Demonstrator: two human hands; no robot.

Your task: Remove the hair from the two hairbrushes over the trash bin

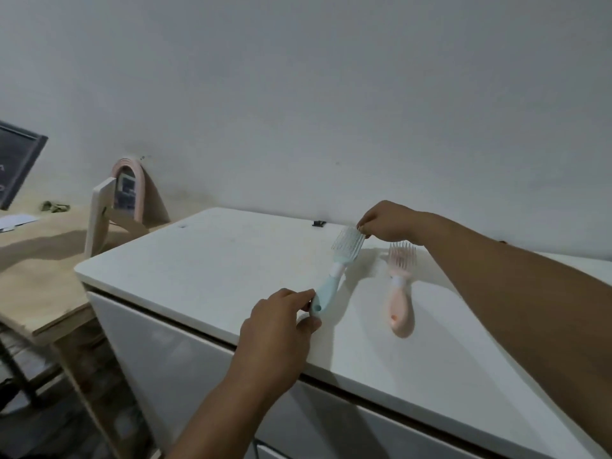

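Observation:
A light blue hairbrush (334,270) lies at a slant on the white cabinet top (212,260). My left hand (278,329) pinches the end of its handle. My right hand (387,223) pinches the far tip of its bristled head. A pink hairbrush (399,293) lies flat just to the right, under my right forearm, touched by neither hand. Hair in the bristles is too fine to make out. No trash bin is in view.
The white cabinet stands against a plain wall, with a small black clip (318,223) at its back edge. To the left sits a wooden desk (39,270) with a pink arched mirror (127,193), a dark frame (16,160) and papers.

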